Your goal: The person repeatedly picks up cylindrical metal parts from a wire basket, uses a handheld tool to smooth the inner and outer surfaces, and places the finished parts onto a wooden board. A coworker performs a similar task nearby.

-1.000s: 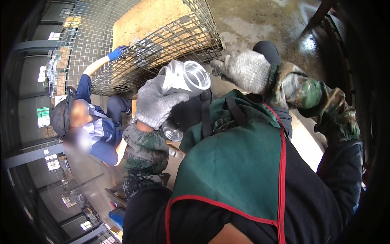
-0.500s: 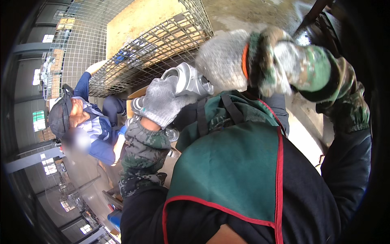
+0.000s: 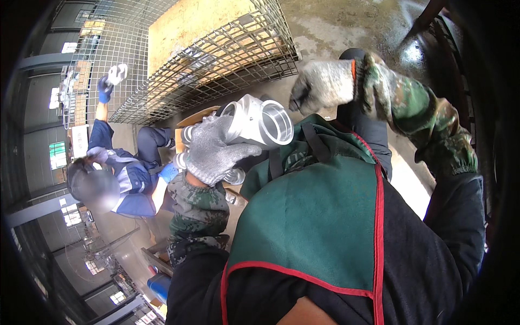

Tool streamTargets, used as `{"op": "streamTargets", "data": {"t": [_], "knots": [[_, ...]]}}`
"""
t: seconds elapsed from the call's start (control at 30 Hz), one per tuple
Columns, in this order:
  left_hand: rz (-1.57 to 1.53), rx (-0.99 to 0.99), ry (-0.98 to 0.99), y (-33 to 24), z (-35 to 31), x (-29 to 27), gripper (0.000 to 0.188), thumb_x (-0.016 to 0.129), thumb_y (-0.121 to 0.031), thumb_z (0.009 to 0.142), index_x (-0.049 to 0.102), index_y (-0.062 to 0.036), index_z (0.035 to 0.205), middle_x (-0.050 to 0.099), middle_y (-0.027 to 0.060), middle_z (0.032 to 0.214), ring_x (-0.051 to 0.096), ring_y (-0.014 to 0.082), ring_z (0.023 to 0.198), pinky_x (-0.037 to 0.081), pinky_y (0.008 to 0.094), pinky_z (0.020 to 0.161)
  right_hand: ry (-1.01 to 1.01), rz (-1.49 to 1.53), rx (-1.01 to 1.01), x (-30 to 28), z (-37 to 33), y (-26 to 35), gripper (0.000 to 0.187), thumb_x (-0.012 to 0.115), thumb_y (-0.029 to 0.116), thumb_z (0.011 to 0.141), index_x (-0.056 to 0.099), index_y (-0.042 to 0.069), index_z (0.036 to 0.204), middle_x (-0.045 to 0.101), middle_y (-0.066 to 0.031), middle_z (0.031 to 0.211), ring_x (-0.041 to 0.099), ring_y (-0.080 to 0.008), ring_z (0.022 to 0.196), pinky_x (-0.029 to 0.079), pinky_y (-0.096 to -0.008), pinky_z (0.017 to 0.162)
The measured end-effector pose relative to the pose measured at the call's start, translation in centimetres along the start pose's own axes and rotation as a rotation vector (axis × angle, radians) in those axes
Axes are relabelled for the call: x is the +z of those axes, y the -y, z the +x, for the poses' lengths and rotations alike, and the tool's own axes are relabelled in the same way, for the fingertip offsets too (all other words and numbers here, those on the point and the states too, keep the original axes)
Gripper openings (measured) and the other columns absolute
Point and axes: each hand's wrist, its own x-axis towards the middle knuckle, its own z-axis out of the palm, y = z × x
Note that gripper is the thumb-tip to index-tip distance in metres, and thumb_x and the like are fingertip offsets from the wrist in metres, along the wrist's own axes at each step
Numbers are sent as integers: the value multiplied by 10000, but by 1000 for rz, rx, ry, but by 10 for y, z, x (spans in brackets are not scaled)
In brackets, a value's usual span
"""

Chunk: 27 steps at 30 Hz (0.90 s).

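My left hand (image 3: 214,151), in a grey knit glove, grips a silver cast metal pipe fitting (image 3: 246,122) from its near left side. The fitting's wide round mouth is turned to the right, and its smooth inner wall shows. Off to the right of that mouth, apart from it, my right hand (image 3: 325,86) hangs in a soiled whitish glove with an orange cuff edge. Its fingers are curled in; whatever they may hold is hidden. More silver fittings (image 3: 234,176) lie partly covered behind my left hand and wrist.
A wire mesh cage (image 3: 216,65) with a board (image 3: 189,27) inside stands at the far side. At left a co-worker in blue (image 3: 124,168) crouches, one gloved hand raised with a whitish part (image 3: 117,74). A blue container (image 3: 158,286) sits at lower left.
My right hand has drawn back from the fitting to the right. The fitting now shows its round mouth more fully. The co-worker's arm has risen beside the cage with a part in hand.
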Motion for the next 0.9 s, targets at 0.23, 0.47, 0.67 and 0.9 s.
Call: {"op": "streamTargets", "data": {"t": [0.23, 0.47, 0.67, 0.9], "knots": [[-526, -303, 68, 19, 5, -12, 393, 727, 47, 621, 661, 55, 1008, 692, 74, 847, 647, 118, 728, 526, 265, 650, -197, -24, -318, -7, -26, 6, 422, 710, 158, 837, 565, 37, 1214, 659, -121, 924, 650, -190, 718, 513, -314, 636], [-447, -239, 58, 38, 14, -6, 557, 754, 71, 391, 658, 53, 939, 701, 87, 827, 654, 149, 723, 541, 312, 677, -363, -379, -559, -6, -5, 14, 856, 859, 536, 523, 560, 9, 1128, 640, -162, 981, 632, -360, 935, 510, -434, 803], [-287, -252, 113, 29, 13, -4, 532, 731, 38, 368, 669, 3, 895, 691, 49, 817, 636, 126, 758, 512, 292, 690, -372, -392, -662, -3, -9, 19, 899, 862, 582, 483, 559, -9, 1089, 625, -165, 965, 625, -358, 911, 508, -430, 786], [-408, -330, 152, 24, 9, -5, 546, 738, 12, 367, 661, 12, 907, 690, 59, 814, 639, 130, 738, 517, 293, 665, -354, -385, -689, -1, -7, 20, 895, 854, 590, 466, 566, -7, 1067, 617, -163, 926, 623, -365, 876, 506, -437, 745]]}}
